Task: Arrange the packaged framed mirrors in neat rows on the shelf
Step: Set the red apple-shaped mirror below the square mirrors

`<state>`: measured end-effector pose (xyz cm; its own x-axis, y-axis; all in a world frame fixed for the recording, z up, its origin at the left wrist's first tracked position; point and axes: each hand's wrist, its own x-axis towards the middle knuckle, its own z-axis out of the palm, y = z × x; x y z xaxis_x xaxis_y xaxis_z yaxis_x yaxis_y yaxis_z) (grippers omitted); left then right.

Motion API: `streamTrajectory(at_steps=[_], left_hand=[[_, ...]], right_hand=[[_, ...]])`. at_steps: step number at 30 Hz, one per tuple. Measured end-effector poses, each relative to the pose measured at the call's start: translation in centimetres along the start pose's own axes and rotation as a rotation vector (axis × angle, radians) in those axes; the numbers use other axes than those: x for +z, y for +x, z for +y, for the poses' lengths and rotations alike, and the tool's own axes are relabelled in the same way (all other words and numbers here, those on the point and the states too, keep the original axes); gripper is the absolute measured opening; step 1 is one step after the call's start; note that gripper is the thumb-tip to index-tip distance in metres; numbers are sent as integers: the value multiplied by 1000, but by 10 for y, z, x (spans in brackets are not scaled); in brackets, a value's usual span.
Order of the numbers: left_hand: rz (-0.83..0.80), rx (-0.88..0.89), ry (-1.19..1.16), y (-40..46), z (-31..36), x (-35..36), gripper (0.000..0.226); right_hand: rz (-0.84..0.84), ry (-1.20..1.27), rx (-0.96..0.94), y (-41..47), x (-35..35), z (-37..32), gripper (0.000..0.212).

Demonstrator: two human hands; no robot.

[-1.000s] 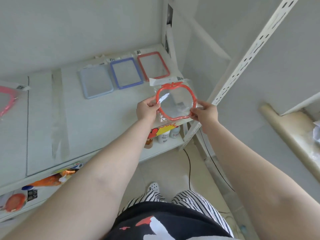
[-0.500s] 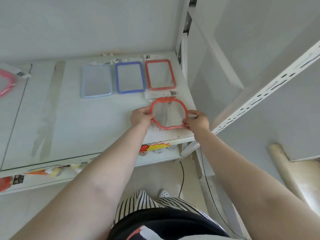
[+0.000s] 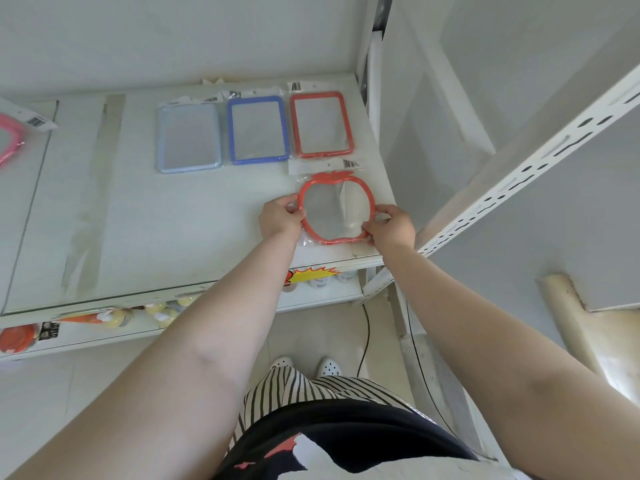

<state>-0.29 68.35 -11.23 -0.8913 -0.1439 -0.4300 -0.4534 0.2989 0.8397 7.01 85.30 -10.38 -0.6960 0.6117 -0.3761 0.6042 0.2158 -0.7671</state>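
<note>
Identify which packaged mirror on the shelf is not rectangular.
The apple-shaped red mirror, held by the left hand and right hand. The pale blue, dark blue and red mirrors behind are rectangular.

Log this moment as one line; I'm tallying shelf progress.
both hands hold apple-shaped mirror | on shelf | before red rectangular mirror

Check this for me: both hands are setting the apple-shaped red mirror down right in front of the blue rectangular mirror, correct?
Not quite. In the head view, both the left hand and right hand hold the apple-shaped red mirror, but it sits in front of the red rectangular mirror, not the blue rectangular mirror.
</note>
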Motion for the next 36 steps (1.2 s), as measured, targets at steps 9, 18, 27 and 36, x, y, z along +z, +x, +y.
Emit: streamTrajectory(at_steps=[9,18,27,36], left_hand=[[28,18,60,-4,0,3,37],[25,43,79,-2,0,2,37],[19,50,103,1,-1,1,32],[47,70,173,-3,2,-4,36]], right_hand=[[18,-100,2,1,1,0,41],[22,-127,21,-1,1,-2,45],[27,-145,38,-3,1,-4,44],[50,-289,12,-10,-3,-8,54]])
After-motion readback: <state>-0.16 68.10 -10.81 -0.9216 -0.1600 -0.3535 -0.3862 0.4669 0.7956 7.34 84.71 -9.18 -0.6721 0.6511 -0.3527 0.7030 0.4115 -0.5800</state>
